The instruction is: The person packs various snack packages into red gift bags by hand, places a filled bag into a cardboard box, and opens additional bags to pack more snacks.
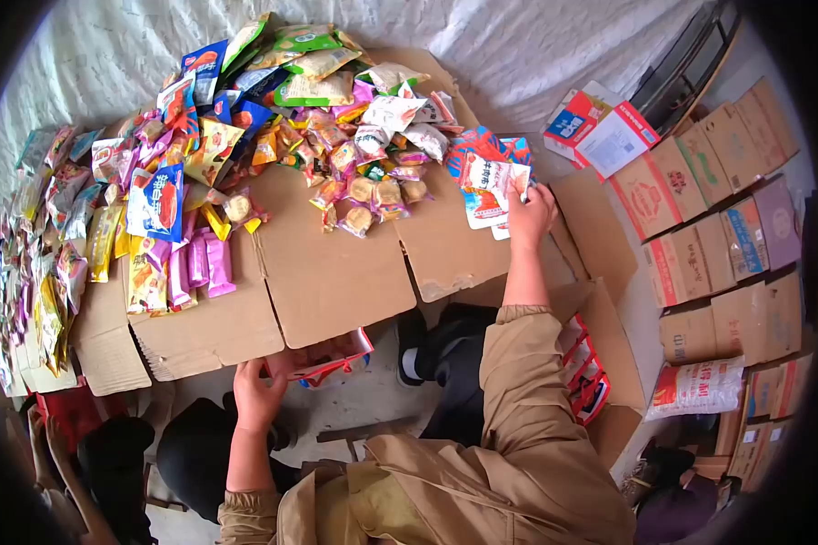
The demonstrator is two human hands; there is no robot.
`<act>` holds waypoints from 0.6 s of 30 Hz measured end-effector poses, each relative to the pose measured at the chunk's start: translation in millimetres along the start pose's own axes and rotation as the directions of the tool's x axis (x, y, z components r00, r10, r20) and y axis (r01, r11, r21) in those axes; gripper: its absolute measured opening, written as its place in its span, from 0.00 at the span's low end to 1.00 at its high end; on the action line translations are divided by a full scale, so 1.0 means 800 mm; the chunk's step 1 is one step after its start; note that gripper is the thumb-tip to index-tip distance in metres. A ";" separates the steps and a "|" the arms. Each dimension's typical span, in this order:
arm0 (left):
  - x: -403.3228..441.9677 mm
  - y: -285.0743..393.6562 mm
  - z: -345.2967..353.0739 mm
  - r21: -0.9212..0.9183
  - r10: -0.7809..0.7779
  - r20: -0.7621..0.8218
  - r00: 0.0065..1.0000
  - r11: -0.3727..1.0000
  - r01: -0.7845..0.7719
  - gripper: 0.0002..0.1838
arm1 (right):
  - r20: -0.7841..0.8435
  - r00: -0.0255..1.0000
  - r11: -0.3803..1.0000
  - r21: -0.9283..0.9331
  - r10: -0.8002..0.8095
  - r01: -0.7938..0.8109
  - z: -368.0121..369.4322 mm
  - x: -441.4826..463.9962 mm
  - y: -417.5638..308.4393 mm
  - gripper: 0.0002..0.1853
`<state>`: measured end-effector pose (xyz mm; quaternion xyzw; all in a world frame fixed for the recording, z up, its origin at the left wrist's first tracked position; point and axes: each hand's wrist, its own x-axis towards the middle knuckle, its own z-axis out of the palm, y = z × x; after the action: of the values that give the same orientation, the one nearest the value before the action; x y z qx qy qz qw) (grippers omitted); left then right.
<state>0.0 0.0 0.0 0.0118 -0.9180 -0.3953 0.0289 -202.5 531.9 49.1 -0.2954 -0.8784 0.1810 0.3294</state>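
Note:
My right hand [529, 216] is closed on the edge of a white snack packet [491, 178] with red and dark print. Under and around that packet lie red-and-blue snack packets [478, 143] at the right end of the cardboard-covered table [336, 286]. My left hand [258, 396] is below the table's front edge, fingers curled at the left end of a red bag [334, 358] with a white rim. The table hides part of this bag. Small round cakes in clear wrappers [360, 191] and white packets [394, 113] lie left of my right hand.
A big heap of mixed snacks [211, 150] covers the table's left and back. Right of it stand an open carton [609, 318] holding red packaging, a red-white box [600, 127] and stacked cartons [700, 245]. Another person's hands [47, 436] show at lower left.

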 end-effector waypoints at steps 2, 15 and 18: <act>0.000 0.003 -0.005 -0.019 -0.037 0.001 0.999 0.999 0.037 0.15 | 0.009 0.998 0.998 0.023 -0.060 0.060 -0.010 -0.006 -0.009 0.21; 0.001 0.005 0.001 0.029 0.040 -0.041 0.998 0.999 -0.039 0.14 | -0.035 0.973 0.801 0.560 -0.230 0.210 -0.044 -0.009 -0.066 0.08; 0.001 0.017 -0.008 -0.024 0.022 0.019 1.000 0.999 -0.021 0.14 | -0.060 0.913 0.715 0.602 -0.403 0.354 -0.078 -0.024 -0.106 0.09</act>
<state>0.0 4.3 14.2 -0.0022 -0.9136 -0.4059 0.0242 -181.8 462.9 127.7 0.0177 -0.8282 0.3899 0.4021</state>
